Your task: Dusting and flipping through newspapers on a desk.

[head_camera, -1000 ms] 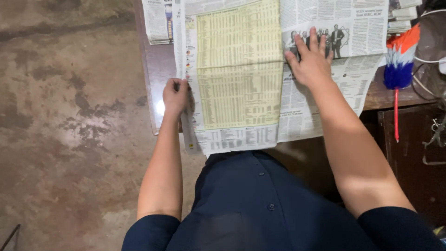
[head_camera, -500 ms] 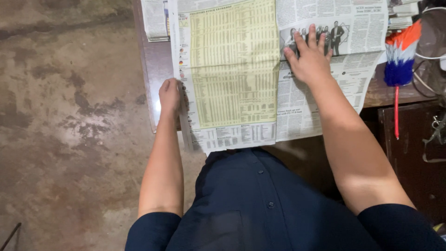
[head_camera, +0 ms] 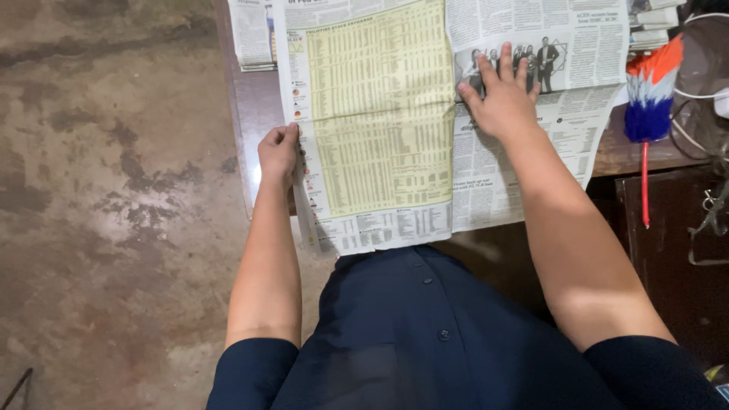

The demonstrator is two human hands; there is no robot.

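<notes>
On the surface at twelve o'clock lies the newspaper, its near edge overhanging. My left hand is at ten o'clock, grip clamped on the paper's left edge; my right hand, fingers apart, presses flat at one o'clock. At two o'clock lies a duster.

The newspaper runs off the top edge, so its upper part is out of sight, and its print is too small to make out. The left hand curls round the paper's left margin, fingertips tucked behind the sheet. Most of the surface lies buried under the pages. At the right, the feather duster loses its tip at the frame's top, and what may be a wire fan guard is cut by the right edge.
</notes>
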